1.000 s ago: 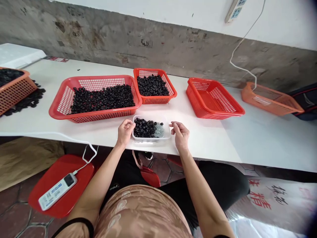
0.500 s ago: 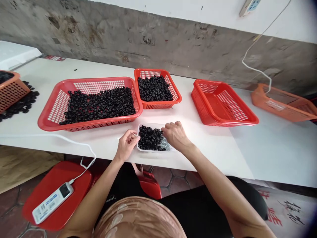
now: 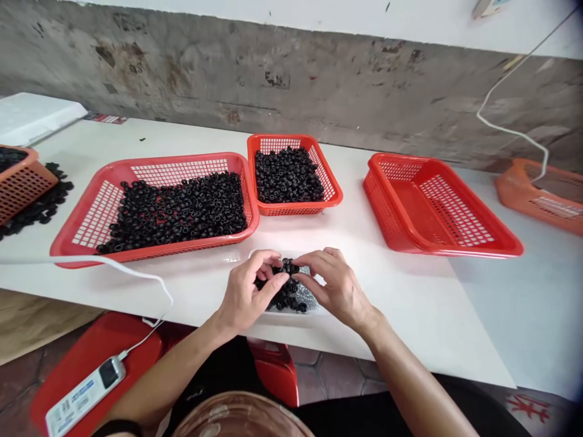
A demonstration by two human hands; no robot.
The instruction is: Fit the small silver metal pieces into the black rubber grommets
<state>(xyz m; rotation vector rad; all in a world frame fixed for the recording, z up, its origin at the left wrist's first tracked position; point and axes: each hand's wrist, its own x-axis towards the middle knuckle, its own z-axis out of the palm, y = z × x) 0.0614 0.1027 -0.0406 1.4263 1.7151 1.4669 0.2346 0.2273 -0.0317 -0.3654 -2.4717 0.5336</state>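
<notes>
Over a clear plastic box [image 3: 282,313], my two hands meet with their fingertips nearly touching. The box holds small black ring-shaped parts [image 3: 285,300] and, toward its right side, tiny shiny clear or silvery pieces [image 3: 307,297]. My right hand [image 3: 339,291] pinches a small black ring-shaped part [image 3: 291,268] between thumb and forefinger. My left hand [image 3: 248,291] is curled with thumb and forefinger closing in from the other side; what is in its pinch is too small to make out. Both hands cover part of the box.
A wide red basket [image 3: 155,246] and a smaller one [image 3: 296,209] hold many black parts behind the box. Stacked red baskets [image 3: 437,206] stand right, an orange basket [image 3: 542,200] beyond. Another orange basket [image 3: 27,182] is left. A white cable [image 3: 132,267] crosses the table's front edge.
My left hand has left the box's left rim and moved right over the box. My right hand has drawn back from the parts to meet it. The camera view has shifted closer.
</notes>
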